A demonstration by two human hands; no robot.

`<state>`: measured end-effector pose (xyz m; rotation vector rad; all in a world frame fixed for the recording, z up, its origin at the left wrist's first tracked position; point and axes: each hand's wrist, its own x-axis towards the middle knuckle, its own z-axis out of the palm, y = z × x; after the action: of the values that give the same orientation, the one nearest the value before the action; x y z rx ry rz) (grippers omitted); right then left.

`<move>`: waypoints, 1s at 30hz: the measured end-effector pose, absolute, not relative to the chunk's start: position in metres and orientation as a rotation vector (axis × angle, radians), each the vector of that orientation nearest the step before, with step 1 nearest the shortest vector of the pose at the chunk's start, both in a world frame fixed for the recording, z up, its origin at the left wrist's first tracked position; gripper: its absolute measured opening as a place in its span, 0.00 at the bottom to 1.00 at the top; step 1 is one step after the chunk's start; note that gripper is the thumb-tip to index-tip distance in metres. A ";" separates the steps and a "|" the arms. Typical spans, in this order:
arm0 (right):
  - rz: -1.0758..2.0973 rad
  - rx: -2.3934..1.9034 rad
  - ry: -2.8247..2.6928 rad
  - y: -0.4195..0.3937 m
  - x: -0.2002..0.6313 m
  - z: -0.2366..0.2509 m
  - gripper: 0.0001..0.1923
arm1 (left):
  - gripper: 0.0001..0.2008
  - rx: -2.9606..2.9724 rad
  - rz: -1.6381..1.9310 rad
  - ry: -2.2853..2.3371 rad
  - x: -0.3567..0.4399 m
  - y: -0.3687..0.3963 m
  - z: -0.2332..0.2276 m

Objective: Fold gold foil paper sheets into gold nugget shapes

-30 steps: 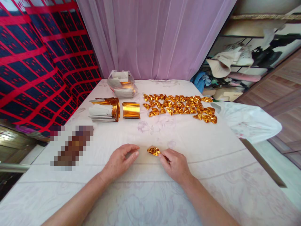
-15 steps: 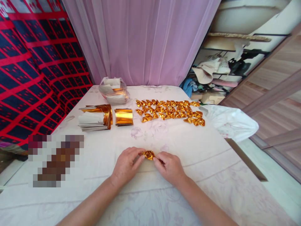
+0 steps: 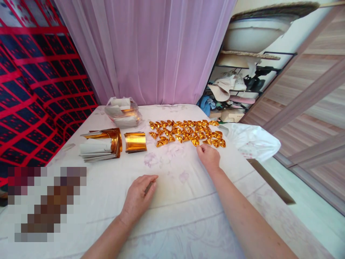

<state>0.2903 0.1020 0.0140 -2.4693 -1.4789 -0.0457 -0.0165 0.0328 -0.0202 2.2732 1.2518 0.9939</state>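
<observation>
My right hand (image 3: 208, 157) reaches forward to the near edge of several small folded gold paper pieces (image 3: 185, 132) laid in rows on the white cloth-covered table (image 3: 172, 216). Its fingertips lie right by the nearest piece (image 3: 195, 142). The fingers curl downward, and whether they still grip a piece is hidden. My left hand (image 3: 138, 196) rests palm down on the cloth nearer me, holding nothing, fingers loosely spread.
A stack of gold and white paper sheets (image 3: 99, 145) and a smaller gold foil stack (image 3: 135, 141) lie at the left. Behind them sits a clear plastic bag of papers (image 3: 122, 111). A white bag (image 3: 252, 141) hangs at the table's right edge. A pink curtain (image 3: 151, 54) closes the back.
My right hand left the spot in front of me and carried the folded gold piece forward to the rows. My left hand let go and settled on the cloth. The view tilted up.
</observation>
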 end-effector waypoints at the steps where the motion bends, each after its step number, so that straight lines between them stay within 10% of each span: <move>1: -0.051 -2.489 -1.447 0.106 0.294 0.013 0.18 | 0.12 2.281 0.992 1.249 -0.016 0.033 -0.020; 30: -0.048 -2.607 -1.299 0.115 0.308 0.013 0.20 | 0.11 2.310 0.938 1.229 -0.017 0.034 -0.017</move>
<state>0.3075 0.1149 0.0133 -2.6066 -1.2992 -0.0481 -0.0165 0.0337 -0.0174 2.3095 1.2292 0.9382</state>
